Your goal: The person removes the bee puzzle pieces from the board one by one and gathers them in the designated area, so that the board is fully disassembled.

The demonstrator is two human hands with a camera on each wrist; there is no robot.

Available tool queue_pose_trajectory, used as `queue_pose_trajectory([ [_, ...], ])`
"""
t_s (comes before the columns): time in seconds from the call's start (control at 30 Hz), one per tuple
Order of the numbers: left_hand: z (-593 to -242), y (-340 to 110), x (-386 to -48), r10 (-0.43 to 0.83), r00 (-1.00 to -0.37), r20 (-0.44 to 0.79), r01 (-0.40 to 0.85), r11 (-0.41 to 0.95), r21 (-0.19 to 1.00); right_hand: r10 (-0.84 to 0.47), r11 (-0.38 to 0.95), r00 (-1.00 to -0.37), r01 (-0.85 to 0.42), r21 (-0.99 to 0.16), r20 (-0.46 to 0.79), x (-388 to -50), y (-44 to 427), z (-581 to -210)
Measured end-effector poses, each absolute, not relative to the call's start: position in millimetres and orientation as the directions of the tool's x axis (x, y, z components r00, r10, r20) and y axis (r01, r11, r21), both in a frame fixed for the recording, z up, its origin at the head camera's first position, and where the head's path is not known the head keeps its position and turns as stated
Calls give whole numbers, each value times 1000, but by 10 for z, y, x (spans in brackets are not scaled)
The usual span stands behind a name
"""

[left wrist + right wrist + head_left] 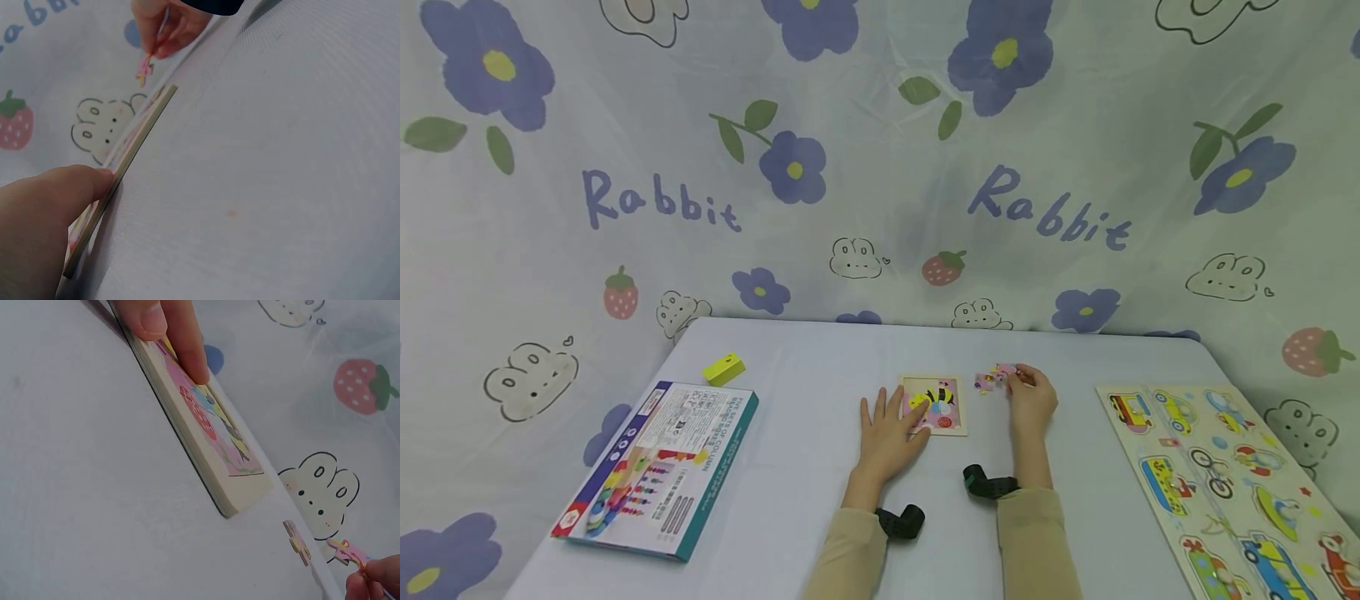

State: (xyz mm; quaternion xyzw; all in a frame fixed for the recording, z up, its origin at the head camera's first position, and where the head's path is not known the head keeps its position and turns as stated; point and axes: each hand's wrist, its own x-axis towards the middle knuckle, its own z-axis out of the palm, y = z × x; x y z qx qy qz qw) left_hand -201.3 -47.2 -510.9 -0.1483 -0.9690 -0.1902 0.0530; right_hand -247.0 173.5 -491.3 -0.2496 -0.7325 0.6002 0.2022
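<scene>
A wooden jigsaw puzzle with a yellow and black bee on pink sits mid-table in the head view. My left hand rests on its left side, fingers spread; in the left wrist view the thumb lies at its near edge. To the right, my right hand pinches a pink jigsaw piece between thumb and fingertips. The right wrist view shows it raised off the table. Another small pink piece lies on the tabletop, between the puzzle and the right hand.
On the left lie a boxed toy set and a yellow block. A large wooden vehicle puzzle board covers the right of the white table. Behind hangs a flower-printed curtain.
</scene>
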Motion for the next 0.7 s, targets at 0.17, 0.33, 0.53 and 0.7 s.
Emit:
queue_pose_trajectory([
  [0.17, -5100, -467, -2013, 264, -952, 153, 302, 885, 355, 634, 159, -773, 149, -976, -15, -2449, 1749, -4889],
  [0.33, -5106, -465, -2021, 264, -953, 149, 301, 888, 348, 641, 208, -767, 161, -965, 11, -2438, 1752, -4888],
  [0.53, -5110, -467, -2022, 263, -954, 147, 298, 891, 342, 642, 270, -766, 189, -944, 30, -2440, 1749, -4898],
  [0.7, -5104, -467, -2020, 262, -954, 148, 298, 891, 342, 633, 293, -774, 216, -931, 19, -2450, 1736, -4897],
])
